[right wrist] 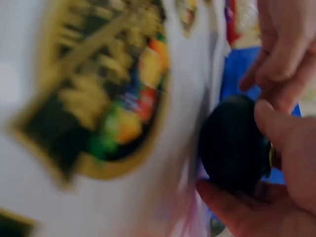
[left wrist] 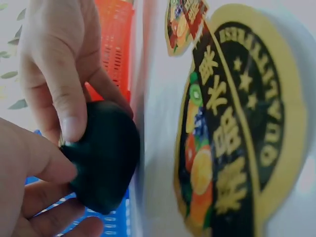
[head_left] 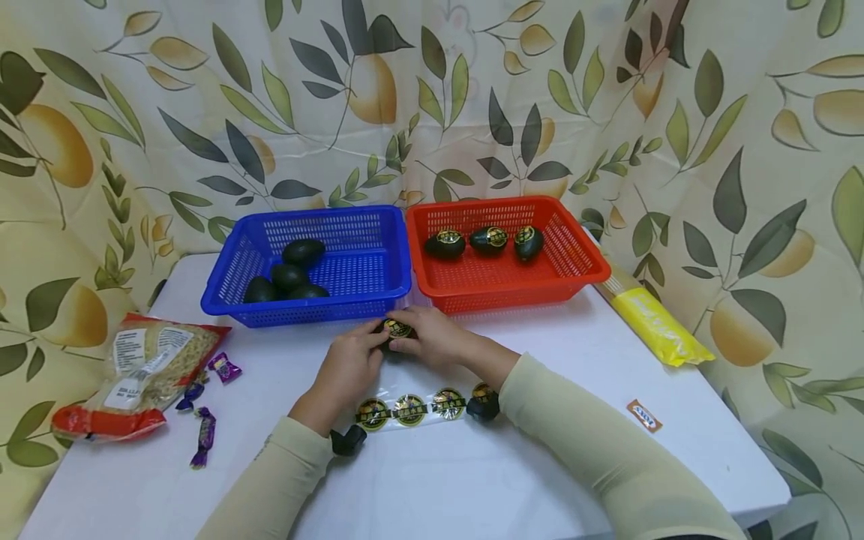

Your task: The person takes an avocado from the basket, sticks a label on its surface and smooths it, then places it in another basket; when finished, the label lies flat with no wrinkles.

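A dark green avocado [head_left: 398, 332] with a black-and-gold sticker on its upper side is held between both hands, just in front of the baskets. My left hand [head_left: 347, 371] grips it from the left, its thumb close to the sticker. From the right, my right hand [head_left: 435, 337] holds it with thumb and fingers on either side. The left wrist view shows the bare underside of the avocado [left wrist: 108, 158]; the right wrist view shows its dark side [right wrist: 232, 143]. A clear strip of round stickers [head_left: 409, 410] lies on the table below the hands.
A blue basket [head_left: 364, 300] holds several plain avocados; the red basket [head_left: 466, 300] beside it holds three stickered ones. At left lie a grain bag [head_left: 148, 360] and purple-wrapped candies [head_left: 205, 439]. At right are a yellow noodle package [head_left: 661, 326] and a small brown packet [head_left: 644, 415].
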`<state>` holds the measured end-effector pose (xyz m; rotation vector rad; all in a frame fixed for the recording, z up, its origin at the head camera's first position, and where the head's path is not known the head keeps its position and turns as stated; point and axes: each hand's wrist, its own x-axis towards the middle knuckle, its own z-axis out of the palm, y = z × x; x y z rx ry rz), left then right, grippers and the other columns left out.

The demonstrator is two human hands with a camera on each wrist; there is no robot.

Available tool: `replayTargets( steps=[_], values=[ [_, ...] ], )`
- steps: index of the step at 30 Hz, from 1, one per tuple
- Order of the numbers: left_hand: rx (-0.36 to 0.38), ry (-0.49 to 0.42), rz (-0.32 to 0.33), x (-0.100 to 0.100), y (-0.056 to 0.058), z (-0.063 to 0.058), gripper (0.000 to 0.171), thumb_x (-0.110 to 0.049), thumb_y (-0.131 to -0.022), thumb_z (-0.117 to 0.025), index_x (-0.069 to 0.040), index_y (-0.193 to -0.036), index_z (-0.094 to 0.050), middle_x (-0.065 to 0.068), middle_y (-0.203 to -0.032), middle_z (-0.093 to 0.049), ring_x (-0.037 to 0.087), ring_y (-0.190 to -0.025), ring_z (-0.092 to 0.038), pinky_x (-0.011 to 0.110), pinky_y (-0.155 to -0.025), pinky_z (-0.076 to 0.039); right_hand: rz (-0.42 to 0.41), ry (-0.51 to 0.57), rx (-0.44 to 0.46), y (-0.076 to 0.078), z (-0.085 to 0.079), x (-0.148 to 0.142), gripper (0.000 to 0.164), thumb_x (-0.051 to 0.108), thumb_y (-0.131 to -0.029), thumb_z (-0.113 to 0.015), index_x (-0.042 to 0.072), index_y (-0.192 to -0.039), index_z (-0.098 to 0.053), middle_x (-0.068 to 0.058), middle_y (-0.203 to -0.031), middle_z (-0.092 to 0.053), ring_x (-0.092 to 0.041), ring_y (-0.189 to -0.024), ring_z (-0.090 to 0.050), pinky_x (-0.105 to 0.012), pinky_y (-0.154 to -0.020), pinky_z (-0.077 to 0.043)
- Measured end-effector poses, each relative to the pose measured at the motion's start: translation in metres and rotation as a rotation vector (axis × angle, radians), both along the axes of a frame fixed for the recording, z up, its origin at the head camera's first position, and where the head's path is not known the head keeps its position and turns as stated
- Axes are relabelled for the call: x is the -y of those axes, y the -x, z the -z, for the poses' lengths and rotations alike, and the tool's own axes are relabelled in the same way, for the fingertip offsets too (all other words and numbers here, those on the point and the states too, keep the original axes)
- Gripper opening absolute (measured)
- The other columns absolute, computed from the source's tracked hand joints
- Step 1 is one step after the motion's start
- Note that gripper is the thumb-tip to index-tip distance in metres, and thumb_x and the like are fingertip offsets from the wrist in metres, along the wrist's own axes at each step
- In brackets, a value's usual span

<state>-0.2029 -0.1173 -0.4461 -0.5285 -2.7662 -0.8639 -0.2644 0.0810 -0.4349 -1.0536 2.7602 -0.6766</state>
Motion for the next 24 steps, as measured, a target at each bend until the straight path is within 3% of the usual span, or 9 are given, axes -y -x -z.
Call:
replayTargets(
  steps=[6,10,12,14,18,21,24],
  values=[
    [0.068,-0.154,-0.031,-0.003,0.005,0.002,0.034,-0.006,-0.097,-0.061,-0.008,-0.129,-0.073,0.014,-0.141,-0.065,0.035,-0.131,-0.062,0.052,-0.111,-0.049,-0.018,0.036,0.111,0.006,-0.007,-0.008,0.049,0.036,-0.097,-0.075,0.014,-0.138,-0.061,-0.002,-0.122,-0.071,-0.017,-0.106,-0.064,-0.037,-0.097,-0.054],
    [0.207,-0.338,-0.08,-0.007,0.01,0.002,0.03,-0.007,-0.098,-0.059,-0.009,-0.122,-0.076,0.009,-0.126,-0.074,0.027,-0.116,-0.069,0.045,-0.098,-0.056,-0.034,0.011,0.172,-0.004,-0.023,-0.033,0.054,0.041,-0.095,-0.075,0.015,-0.14,-0.062,0.0,-0.117,-0.07,-0.016,-0.101,-0.063,-0.035,-0.09,-0.054],
    [0.323,-0.475,-0.092,-0.012,0.015,0.003,0.028,-0.008,-0.099,-0.059,-0.007,-0.122,-0.076,0.009,-0.119,-0.076,0.024,-0.107,-0.07,0.04,-0.09,-0.059,-0.047,0.012,0.207,-0.011,-0.038,-0.051,0.055,0.042,-0.094,-0.076,0.017,-0.14,-0.062,0.002,-0.118,-0.07,-0.016,-0.103,-0.062,-0.036,-0.09,-0.054],
    [0.48,-0.647,-0.09,-0.019,0.02,0.002,0.029,-0.011,-0.101,-0.061,-0.005,-0.126,-0.073,0.009,-0.119,-0.076,0.024,-0.107,-0.07,0.037,-0.091,-0.059,-0.05,0.027,0.24,-0.016,-0.056,-0.07,0.055,0.042,-0.093,-0.078,0.021,-0.141,-0.063,0.004,-0.12,-0.069,-0.017,-0.107,-0.062,-0.037,-0.092,-0.055],
    [0.74,-0.968,-0.07,-0.041,0.027,0.0,0.039,-0.017,-0.103,-0.064,0.0,-0.138,-0.062,0.018,-0.127,-0.071,0.031,-0.115,-0.068,0.042,-0.101,-0.057,-0.02,0.041,0.262,-0.017,-0.099,-0.104,0.055,0.04,-0.091,-0.079,0.023,-0.141,-0.063,0.004,-0.125,-0.068,-0.021,-0.114,-0.06,-0.039,-0.095,-0.053],
    [0.818,-1.105,-0.044,-0.06,0.031,-0.002,0.044,-0.021,-0.105,-0.063,0.0,-0.143,-0.056,0.022,-0.138,-0.065,0.036,-0.124,-0.063,0.046,-0.108,-0.053,0.03,0.034,0.234,-0.006,-0.126,-0.123,0.057,0.039,-0.091,-0.08,0.02,-0.142,-0.063,-0.001,-0.127,-0.067,-0.025,-0.115,-0.059,-0.042,-0.095,-0.051],
    [0.824,-1.201,-0.024,-0.077,0.036,-0.004,0.044,-0.023,-0.106,-0.061,0.002,-0.142,-0.054,0.024,-0.143,-0.061,0.038,-0.131,-0.059,0.046,-0.111,-0.05,0.103,0.028,0.234,0.014,-0.144,-0.133,0.058,0.036,-0.091,-0.081,0.017,-0.143,-0.062,-0.006,-0.13,-0.065,-0.028,-0.117,-0.056,-0.045,-0.096,-0.048]
  ],
)
